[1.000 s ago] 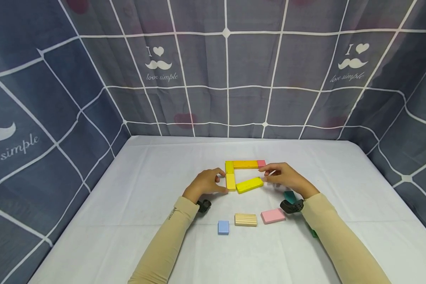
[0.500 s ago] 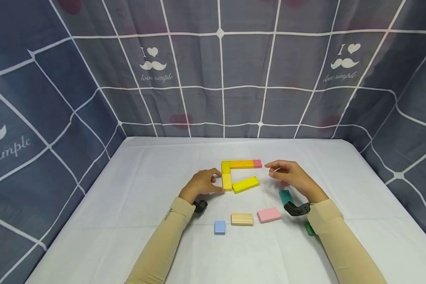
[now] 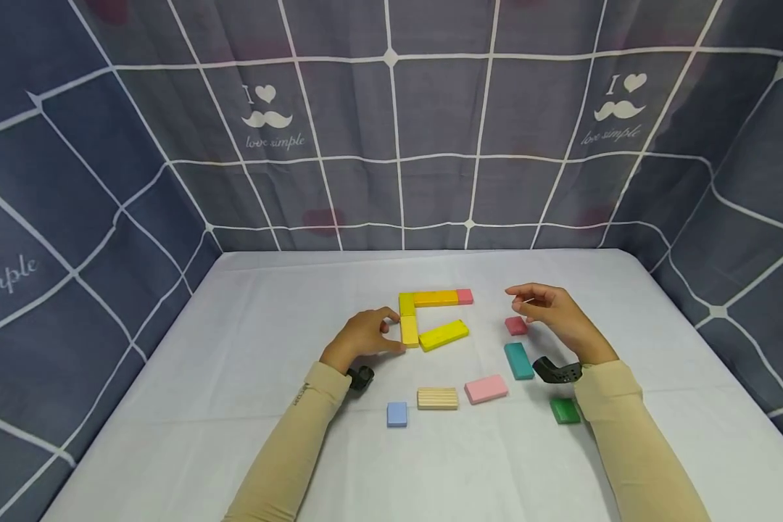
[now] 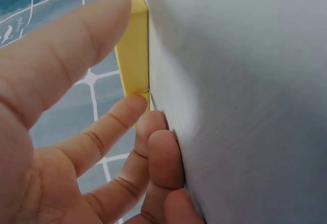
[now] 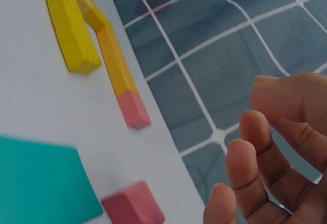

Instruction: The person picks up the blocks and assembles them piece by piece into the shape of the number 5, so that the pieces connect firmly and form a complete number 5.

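My left hand rests beside a light yellow block, thumb tip and index fingertip at its left side. That block joins a darker yellow block at the corner, and an orange-yellow block runs right from there to a small pink block. A bright yellow block lies slanted, its left end close to the light yellow one. My right hand hovers to the right with loosely bent fingers and nothing in them. Below its fingers lies a dark pink block, with a teal block nearer me.
Closer to me lie a pink block, a ribbed wooden block, a small blue block and a green block beside the right sleeve. Dark checked curtains enclose the white tabletop at back and sides.
My right hand has moved right, away from the slanted yellow block and the small pink block, uncovering the dark pink, teal and green blocks. My left hand has stayed at the light yellow block.
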`<action>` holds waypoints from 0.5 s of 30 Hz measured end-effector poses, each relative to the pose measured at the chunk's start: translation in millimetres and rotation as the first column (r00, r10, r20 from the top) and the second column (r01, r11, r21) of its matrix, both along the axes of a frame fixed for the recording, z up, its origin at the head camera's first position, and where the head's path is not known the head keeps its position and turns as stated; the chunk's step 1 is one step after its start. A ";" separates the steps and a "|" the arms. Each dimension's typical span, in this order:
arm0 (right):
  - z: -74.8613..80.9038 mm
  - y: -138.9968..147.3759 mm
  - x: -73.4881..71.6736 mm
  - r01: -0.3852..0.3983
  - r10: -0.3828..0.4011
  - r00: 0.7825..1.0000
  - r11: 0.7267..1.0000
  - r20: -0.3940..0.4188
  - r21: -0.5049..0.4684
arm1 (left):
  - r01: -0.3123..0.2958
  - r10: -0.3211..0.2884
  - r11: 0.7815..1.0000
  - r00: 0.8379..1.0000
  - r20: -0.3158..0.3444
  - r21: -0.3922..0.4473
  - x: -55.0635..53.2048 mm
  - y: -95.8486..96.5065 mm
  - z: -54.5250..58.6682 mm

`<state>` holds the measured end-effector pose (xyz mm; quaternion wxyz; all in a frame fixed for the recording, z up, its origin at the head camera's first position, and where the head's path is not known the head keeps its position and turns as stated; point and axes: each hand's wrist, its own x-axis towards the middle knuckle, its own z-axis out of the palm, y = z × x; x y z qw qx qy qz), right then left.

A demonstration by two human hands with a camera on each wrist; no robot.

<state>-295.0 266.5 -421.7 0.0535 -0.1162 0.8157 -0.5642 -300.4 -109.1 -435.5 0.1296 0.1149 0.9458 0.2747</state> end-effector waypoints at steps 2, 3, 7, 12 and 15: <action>-2.4 4.6 -0.9 0.004 -0.004 1.000 1.000 0.014 -0.018 | 0.002 -0.002 1.000 1.000 0.003 -0.002 0.2 -0.4 -0.1; -3.6 6.7 -1.4 0.009 -0.009 1.000 1.000 0.022 -0.023 | 0.003 -0.003 1.000 1.000 0.004 -0.003 0.6 -0.6 0.2; -6.4 13.2 -3.0 0.029 -0.027 0.998 0.999 0.052 -0.032 | -0.003 0.003 1.000 1.000 0.010 -0.004 0.7 -1.5 0.5; -11.1 20.9 -4.6 0.029 -0.027 0.996 0.999 0.089 -0.025 | -0.003 0.003 1.000 1.000 0.015 0.004 1.5 -2.2 1.8; -16.3 26.8 -5.8 0.021 -0.019 0.991 1.000 0.129 -0.016 | 0.000 -0.001 1.000 1.000 0.018 0.008 1.8 -1.3 2.0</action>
